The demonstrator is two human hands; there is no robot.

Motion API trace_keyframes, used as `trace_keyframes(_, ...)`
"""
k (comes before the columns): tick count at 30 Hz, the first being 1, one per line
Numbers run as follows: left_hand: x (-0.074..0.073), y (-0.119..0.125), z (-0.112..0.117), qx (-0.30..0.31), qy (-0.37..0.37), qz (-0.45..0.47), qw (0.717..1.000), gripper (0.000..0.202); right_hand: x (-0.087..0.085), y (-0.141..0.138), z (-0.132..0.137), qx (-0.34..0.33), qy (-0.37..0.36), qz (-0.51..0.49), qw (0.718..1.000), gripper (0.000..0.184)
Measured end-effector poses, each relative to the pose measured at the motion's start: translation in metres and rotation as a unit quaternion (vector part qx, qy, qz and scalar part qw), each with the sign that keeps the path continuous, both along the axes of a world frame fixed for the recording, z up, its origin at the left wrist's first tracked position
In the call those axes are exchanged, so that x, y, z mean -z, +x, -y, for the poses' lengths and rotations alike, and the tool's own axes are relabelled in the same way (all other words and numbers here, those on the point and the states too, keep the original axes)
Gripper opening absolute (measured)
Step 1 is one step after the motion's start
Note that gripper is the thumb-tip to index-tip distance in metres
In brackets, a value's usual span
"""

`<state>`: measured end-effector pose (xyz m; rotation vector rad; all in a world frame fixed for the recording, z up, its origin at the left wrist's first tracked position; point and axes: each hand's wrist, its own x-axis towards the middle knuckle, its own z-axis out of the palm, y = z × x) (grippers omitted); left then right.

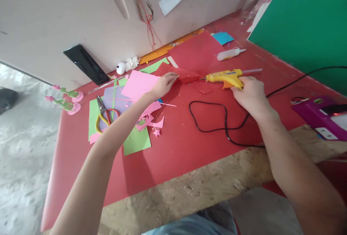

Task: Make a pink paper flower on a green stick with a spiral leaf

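Observation:
My right hand (251, 91) is wrapped round the handle of a yellow hot glue gun (223, 76), whose nozzle points left and whose glue stick sticks out at the back. My left hand (165, 84) is closed in a pinch near a piece of red paper (187, 76). A tiny pale green bit shows at its fingertips, too small to name. Under and beside that wrist lie a pink sheet (138, 85) and pink paper scraps (150, 110). Scissors (104, 114) with red and yellow handles rest on green and purple paper.
A black cable (226, 119) loops across the red table (173, 159) toward a purple power box (317, 115). A glue bottle (230, 54) lies behind the glue gun. A phone (86, 64) leans on the wall; pink-and-green paper flowers (65, 97) stand at the left edge. A green board (303, 29) is at right.

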<state>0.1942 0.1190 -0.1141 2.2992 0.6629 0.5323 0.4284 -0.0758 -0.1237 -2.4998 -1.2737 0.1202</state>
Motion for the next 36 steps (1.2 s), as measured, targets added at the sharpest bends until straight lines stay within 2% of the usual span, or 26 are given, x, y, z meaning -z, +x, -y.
trace_keyframes(4, -0.007, 0.005, -0.007, -0.038, -0.068, 0.051, 0.996, 0.027, -0.007, -0.006, 0.001, 0.008, -0.035, 0.002, 0.999, 0.034)
trace_keyframes(9, -0.012, 0.009, -0.008, -0.051, -0.148, 0.098, 0.983, 0.026, -0.013, -0.014, 0.001, 0.021, -0.054, 0.014, 0.998, 0.034)
trace_keyframes(20, 0.004, 0.030, -0.019, -0.109, -0.313, 0.178, 0.927, 0.027, 0.002, -0.029, -0.004, 0.041, 0.009, 0.071, 0.997, 0.035)
trace_keyframes(28, 0.002, 0.034, -0.021, -0.124, -0.372, 0.210, 0.896, 0.024, -0.001, -0.038, -0.004, 0.056, -0.006, 0.086, 0.995, 0.036)
trace_keyframes(36, 0.003, 0.035, -0.016, -0.116, -0.403, 0.207, 0.884, 0.021, -0.022, -0.029, -0.002, 0.061, -0.047, 0.074, 0.994, 0.033)
